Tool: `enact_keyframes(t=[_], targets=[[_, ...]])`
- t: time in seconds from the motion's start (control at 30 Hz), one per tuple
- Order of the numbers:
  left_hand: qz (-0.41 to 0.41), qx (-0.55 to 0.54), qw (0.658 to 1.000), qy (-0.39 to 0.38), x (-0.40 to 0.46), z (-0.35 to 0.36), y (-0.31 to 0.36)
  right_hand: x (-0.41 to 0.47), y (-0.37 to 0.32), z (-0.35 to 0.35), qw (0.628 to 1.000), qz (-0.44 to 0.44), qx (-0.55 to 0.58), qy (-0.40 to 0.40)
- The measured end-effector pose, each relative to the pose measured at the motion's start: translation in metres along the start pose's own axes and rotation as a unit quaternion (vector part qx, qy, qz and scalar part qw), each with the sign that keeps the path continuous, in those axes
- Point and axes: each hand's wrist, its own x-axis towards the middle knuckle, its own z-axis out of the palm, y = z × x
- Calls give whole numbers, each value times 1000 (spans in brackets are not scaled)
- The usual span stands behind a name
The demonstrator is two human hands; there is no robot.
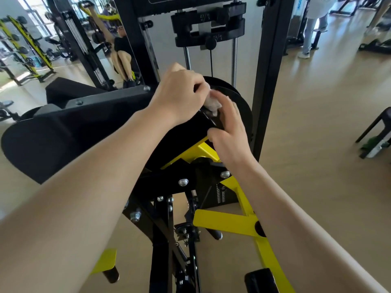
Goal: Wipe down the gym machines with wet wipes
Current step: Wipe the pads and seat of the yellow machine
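Wipe (212,101) between both hands on the pulley wheel (243,106), weight stack (208,26) behind, padded seat (42,140) left.

Commercial gym floor. Black and yellow weight machine (190,187) up close, with weight stack (208,28) on guide rods behind it. Yellow-and-black dumbbell rack (23,49) at far left. Wall mirror (95,39) reflects more equipment. Pale wood-look floor (317,123); another person's legs (311,37) far right.
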Motion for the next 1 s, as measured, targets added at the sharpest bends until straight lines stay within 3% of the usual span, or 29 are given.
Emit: enact_keyframes(t=[0.2, 0.47, 0.73, 1.0], targets=[[-75, -72, 993, 49, 0, 2, -1, 21, -7, -9, 995, -23, -80, -58], [-85, -106, 986, 92, -5, 2, 5, -17, 11, 4, 999, 9, 35, 11], [-83, -116, 984, 104, -5, 4, 3, -6, -2, 6, 988, -43, -134, -62], [-99, -121, 980, 122, -4, 4, 3, 19, -1, 5, 996, 51, -34, -64]])
